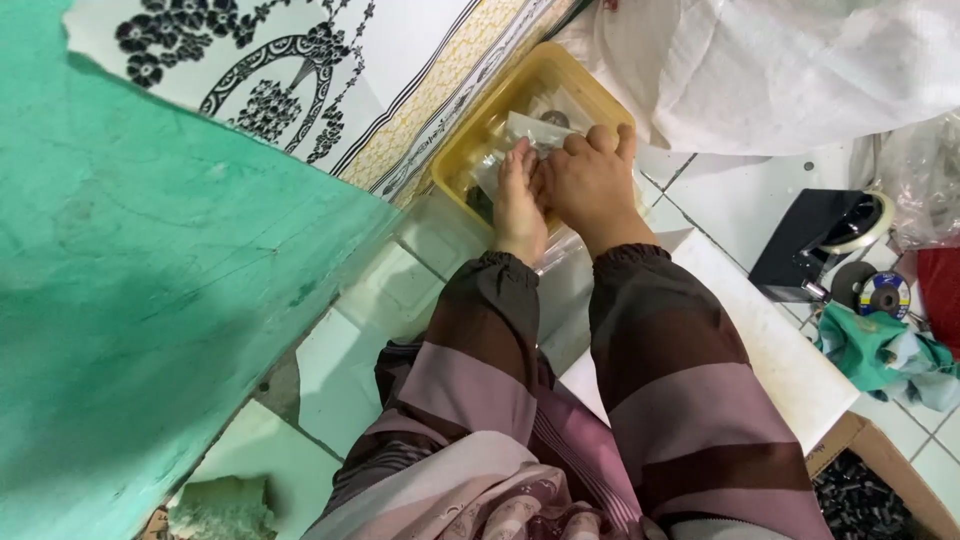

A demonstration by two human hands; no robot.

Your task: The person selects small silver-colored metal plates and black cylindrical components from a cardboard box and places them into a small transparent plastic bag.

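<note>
Both my hands reach into a yellow plastic tray [600,95] on the tiled floor. My left hand [518,198] lies flat, fingers together, on small clear plastic packets [530,128] in the tray. My right hand [590,180] presses beside it, fingers curled over the same packets. Whether either hand grips a packet is hidden by the fingers. Striped brown and pink sleeves cover both forearms.
A green painted wall [130,300] fills the left. A patterned cloth [330,70] lies behind the tray and a white woven sack [790,70] at top right. A tape dispenser [830,240], grinding discs [872,292], a green rag [875,355] and a cardboard box [870,490] sit right.
</note>
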